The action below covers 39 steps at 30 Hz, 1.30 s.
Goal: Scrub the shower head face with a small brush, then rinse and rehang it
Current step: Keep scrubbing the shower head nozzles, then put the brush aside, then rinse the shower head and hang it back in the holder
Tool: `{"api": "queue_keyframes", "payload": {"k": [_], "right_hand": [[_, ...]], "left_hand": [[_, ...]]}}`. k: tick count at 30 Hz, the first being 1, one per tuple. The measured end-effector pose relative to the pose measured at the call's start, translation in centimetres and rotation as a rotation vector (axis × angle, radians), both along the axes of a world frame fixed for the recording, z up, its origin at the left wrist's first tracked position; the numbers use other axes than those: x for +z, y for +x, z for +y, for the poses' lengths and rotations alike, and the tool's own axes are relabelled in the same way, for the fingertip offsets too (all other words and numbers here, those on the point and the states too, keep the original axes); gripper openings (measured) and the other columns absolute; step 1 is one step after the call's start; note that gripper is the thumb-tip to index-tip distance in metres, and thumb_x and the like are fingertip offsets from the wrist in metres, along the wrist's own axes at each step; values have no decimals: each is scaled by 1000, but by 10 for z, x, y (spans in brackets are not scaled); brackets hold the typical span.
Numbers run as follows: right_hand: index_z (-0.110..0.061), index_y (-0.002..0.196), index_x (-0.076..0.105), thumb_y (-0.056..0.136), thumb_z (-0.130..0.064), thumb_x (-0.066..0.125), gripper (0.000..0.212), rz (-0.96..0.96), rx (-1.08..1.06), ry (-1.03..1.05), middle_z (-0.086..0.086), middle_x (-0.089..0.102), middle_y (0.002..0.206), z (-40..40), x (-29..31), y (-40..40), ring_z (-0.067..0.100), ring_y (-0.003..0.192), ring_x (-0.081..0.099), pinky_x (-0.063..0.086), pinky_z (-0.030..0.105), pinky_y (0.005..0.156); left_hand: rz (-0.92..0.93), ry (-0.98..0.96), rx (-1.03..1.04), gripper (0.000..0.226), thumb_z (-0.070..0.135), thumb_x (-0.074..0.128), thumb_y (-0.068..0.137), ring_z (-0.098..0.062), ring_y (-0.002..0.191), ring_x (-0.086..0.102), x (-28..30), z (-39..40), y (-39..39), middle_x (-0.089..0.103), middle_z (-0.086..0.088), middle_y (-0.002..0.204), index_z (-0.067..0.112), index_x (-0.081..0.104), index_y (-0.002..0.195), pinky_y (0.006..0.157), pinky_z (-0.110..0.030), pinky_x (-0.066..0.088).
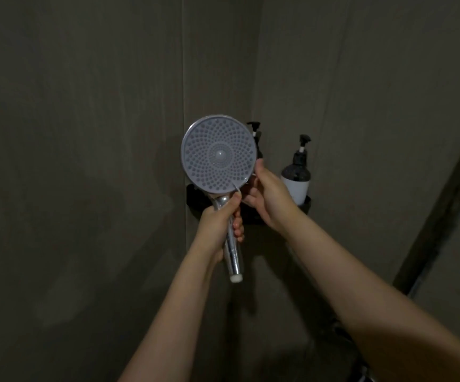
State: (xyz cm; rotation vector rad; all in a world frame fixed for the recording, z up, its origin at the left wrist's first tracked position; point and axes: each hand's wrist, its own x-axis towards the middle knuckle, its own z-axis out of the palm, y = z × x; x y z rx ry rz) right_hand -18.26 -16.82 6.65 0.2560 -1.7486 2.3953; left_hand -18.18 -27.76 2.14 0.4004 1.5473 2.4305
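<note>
While the handheld shower head [219, 155] is gripped at its handle by the left hand [218, 219], no brush is seen; the right hand's [264, 197] grasp cannot be told, and rinsing and rehanging are left.

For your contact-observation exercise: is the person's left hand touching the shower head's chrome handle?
Touching. The head view shows the left hand with fingers curled round the handle of the shower head.
</note>
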Motion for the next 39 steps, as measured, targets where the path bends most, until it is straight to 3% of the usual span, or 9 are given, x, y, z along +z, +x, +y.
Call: {"api": "queue_keyframes", "payload": {"k": [3, 8, 12, 21, 24, 27, 32, 34, 39], "right_hand": [[-14, 111, 55, 98, -15, 43, 18, 39, 12, -37, 9, 62, 115, 4, -9, 35, 23, 109, 60, 49, 36, 97], [-5, 124, 51, 96, -6, 44, 29, 35, -65, -76, 12, 60, 119, 30, -38, 87, 24, 110, 59, 48, 37, 99], [-12, 110, 57, 95, -5, 44, 20, 0, -81, -128, 8, 64, 110, 44, -57, 128, 19, 101, 63, 54, 29, 89], [-12, 113, 55, 94, -6, 47, 21, -201, -199, -63, 12, 61, 122, 57, -97, 191, 25, 113, 60, 49, 42, 99], [-14, 109, 55, 94, -8, 48, 18, -258, -240, -57, 13, 63, 120, 58, -114, 199, 26, 110, 62, 54, 38, 87], [-14, 108, 55, 94, -11, 50, 16, -316, -260, 3, 17, 63, 119, 64, -135, 203, 30, 102, 64, 54, 27, 57], [-12, 107, 57, 91, -5, 53, 18, -395, -364, 77, 14, 63, 117, 80, -185, 200, 31, 111, 61, 52, 44, 89], [-6, 116, 56, 90, -4, 54, 26, -460, -412, 159, 15, 62, 117, 90, -205, 202, 30, 110, 61, 51, 42, 92], [0, 112, 59, 90, -15, 60, 27, -659, -443, 514, 0, 61, 74, 121, -249, 209, 7, 57, 56, 48, 12, 46]], "left_hand": [[-26, -2, -12, 35, 28, 55, 92, -9, 32, 38, -10, 16, 36, 39, 1, 39, 11, 47, 62, 35, -16, 34], [-70, -11, -23, 33, 24, 54, 92, -9, 31, 39, -29, 42, 99, 41, 0, 38, 10, 48, 63, 35, -14, 34], [-84, -90, -11, 28, 24, 56, 92, -9, 34, 45, -47, 56, 137, 47, 1, 42, 11, 53, 67, 37, -17, 41], [-103, -249, -43, 14, 15, 57, 91, -14, 67, 64, -95, 64, 173, 67, -5, 80, 8, 63, 101, 63, -28, 56], [-136, -237, -56, 18, 13, 55, 92, -18, 75, 64, -110, 68, 178, 68, -5, 86, 7, 62, 107, 70, -34, 54], [-166, -208, -59, 14, 11, 53, 93, -19, 75, 63, -127, 73, 181, 68, -7, 87, 10, 62, 104, 69, -33, 52], [-189, -316, -59, 26, 4, 55, 91, -20, 92, 64, -174, 83, 176, 67, -8, 106, 5, 60, 116, 85, -33, 52], [-155, -414, -80, 29, 4, 56, 90, -18, 100, 61, -194, 89, 173, 64, -7, 113, 7, 60, 119, 88, -28, 49], [-218, -583, -164, 37, 4, 56, 89, -27, 117, 57, -239, 106, 168, 60, -12, 125, 2, 55, 126, 101, -36, 45]]}}
